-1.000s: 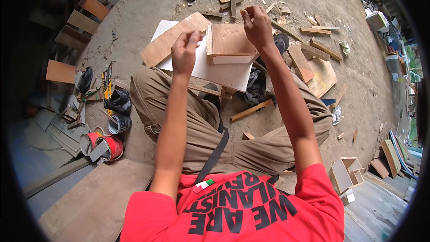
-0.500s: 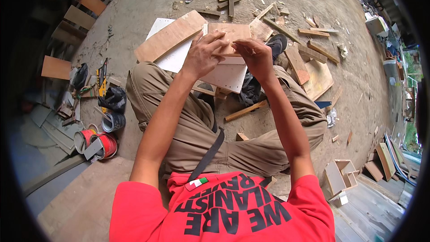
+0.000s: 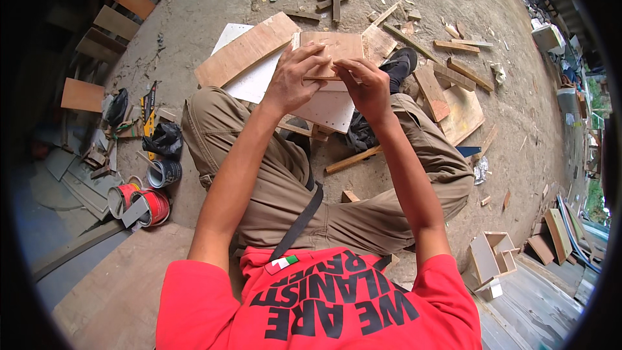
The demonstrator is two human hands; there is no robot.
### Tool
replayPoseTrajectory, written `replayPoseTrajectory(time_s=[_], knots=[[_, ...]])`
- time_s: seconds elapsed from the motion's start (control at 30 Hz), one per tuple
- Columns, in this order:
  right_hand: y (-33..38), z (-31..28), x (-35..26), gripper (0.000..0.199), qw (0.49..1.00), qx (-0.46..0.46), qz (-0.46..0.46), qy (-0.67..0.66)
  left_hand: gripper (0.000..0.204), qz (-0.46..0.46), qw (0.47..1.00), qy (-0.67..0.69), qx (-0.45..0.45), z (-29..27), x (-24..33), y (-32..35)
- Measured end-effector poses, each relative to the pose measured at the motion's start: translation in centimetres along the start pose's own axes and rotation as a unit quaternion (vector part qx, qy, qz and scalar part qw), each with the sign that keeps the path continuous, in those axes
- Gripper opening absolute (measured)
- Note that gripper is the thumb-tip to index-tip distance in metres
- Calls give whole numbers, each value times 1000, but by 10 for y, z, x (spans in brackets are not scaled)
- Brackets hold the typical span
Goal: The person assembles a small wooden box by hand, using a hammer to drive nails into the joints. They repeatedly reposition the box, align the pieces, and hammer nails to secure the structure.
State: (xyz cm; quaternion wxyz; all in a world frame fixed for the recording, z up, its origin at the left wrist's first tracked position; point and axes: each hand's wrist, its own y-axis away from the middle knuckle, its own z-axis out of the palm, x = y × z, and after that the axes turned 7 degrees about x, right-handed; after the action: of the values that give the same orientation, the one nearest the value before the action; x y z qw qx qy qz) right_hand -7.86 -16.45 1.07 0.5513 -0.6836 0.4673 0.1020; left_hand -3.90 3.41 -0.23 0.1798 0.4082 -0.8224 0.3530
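A small plywood piece (image 3: 342, 44), box-like at its left edge, rests in front of me on a white board (image 3: 322, 115) with a row of small holes. My left hand (image 3: 293, 79) grips its left side, with fingers across the top. At its near right edge, my right hand (image 3: 368, 88) is pinched closed. Whatever lies between those fingertips is too small to make out. Left of the piece, a long plywood plank (image 3: 249, 52) lies over another part of the white board.
Wood offcuts (image 3: 433, 94) are scattered to the right and far side. At left stand a yellow handsaw (image 3: 149, 113), a black plastic bag (image 3: 165, 139) and red cans (image 3: 155, 207). A small wooden box (image 3: 492, 256) sits at lower right. Plywood panels (image 3: 116, 23) line the far left.
My right hand has shifted slightly left and down, and its fingers have drawn together into a pinch at the plywood's edge. My left hand keeps its grip.
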Motion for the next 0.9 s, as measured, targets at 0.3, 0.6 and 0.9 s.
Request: replayPoseTrajectory(time_s=[0.3,0.6,0.9], knots=[[0,-3,1,17,1000,-21,10,-7,56,12,1000,20,-13,-4,-2,1],[-3,-5,-2,19,998,-49,-33,34,60,3,999,37,-11,-4,-3,1],[-2,-4,-3,15,999,-29,-21,21,58,6,999,51,1,-2,-5,1]])
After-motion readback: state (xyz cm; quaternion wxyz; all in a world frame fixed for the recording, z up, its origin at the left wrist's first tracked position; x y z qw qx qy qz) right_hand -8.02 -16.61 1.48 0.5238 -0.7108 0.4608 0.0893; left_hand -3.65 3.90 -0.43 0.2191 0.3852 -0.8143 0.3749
